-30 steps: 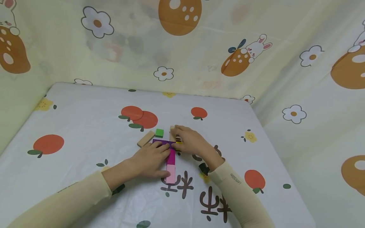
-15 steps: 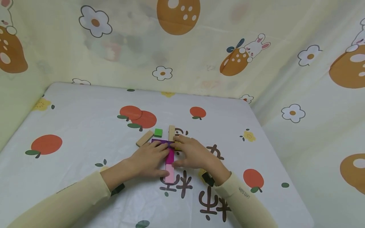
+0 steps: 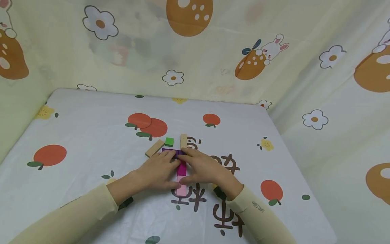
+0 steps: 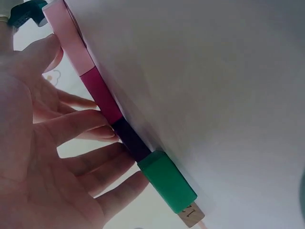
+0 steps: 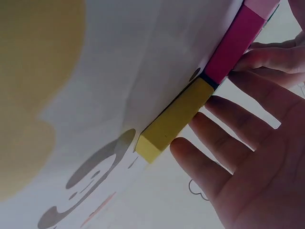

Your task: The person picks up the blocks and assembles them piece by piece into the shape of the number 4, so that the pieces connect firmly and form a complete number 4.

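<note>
In the head view, flat blocks form a T-like layout: a pink block [image 3: 181, 191] and a magenta block [image 3: 181, 168] run toward a purple block [image 3: 167, 149]. My left hand [image 3: 156, 171] rests on the layout from the left, fingertips at the purple and magenta blocks, thumb beside the pink one. From the right, my right hand [image 3: 204, 166] lies with extended fingers over the purple and magenta blocks. Its fingers hide most of a yellow block [image 5: 176, 121], which the right wrist view shows at the fingertips. Beyond the hands lies a wooden block [image 3: 183, 141].
A green block [image 3: 169, 142] sits just beyond the purple block. Another wooden block [image 3: 154, 148] lies slanted to its left. Printed cloth covers the table [image 3: 91, 135], and a patterned curtain [image 3: 137, 67] hangs behind it.
My right hand has come off the far wooden block, drawn back toward me, and now lies over the purple, yellow and magenta blocks. The left hand has stayed in place.
</note>
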Demonstrator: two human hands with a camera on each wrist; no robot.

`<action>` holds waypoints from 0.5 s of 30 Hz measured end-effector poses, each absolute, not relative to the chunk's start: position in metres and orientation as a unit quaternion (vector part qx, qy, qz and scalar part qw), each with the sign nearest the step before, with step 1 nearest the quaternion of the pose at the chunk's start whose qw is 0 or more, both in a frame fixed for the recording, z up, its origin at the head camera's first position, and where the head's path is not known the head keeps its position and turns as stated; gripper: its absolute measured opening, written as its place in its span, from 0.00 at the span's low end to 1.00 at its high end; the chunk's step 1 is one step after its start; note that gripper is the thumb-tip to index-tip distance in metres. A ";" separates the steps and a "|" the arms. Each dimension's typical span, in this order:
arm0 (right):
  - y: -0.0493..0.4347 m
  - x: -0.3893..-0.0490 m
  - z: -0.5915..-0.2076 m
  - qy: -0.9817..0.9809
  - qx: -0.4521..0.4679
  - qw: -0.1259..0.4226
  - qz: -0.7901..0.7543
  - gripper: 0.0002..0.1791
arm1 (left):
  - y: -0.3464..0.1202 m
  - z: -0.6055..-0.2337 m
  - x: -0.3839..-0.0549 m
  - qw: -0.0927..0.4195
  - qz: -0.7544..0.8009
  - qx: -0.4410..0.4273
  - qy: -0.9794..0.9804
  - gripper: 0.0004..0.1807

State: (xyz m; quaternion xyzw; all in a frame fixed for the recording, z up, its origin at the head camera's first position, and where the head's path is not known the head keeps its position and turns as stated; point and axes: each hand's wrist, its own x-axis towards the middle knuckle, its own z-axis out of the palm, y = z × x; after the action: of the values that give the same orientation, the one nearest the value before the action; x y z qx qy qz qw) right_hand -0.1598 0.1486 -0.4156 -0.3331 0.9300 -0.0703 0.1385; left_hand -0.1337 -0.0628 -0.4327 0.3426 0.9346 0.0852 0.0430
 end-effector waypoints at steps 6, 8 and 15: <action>0.150 -0.159 -0.417 0.927 -0.346 0.130 -0.057 0.52 | -0.062 -0.431 -0.134 0.045 0.083 0.347 0.933 0.46; 0.150 -0.159 -0.416 0.926 -0.347 0.133 -0.058 0.52 | -0.062 -0.430 -0.133 0.046 0.084 0.348 0.933 0.46; 0.149 -0.160 -0.419 0.927 -0.338 0.152 -0.060 0.52 | -0.061 -0.429 -0.133 0.053 0.070 0.348 0.933 0.47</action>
State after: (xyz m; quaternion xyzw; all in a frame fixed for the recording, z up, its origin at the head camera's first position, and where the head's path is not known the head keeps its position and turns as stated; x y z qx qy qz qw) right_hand -0.1596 0.1494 -0.4194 -0.3379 0.9270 -0.0596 0.1515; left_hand -0.1327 -0.0610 -0.4287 0.3482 0.9333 0.0703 0.0534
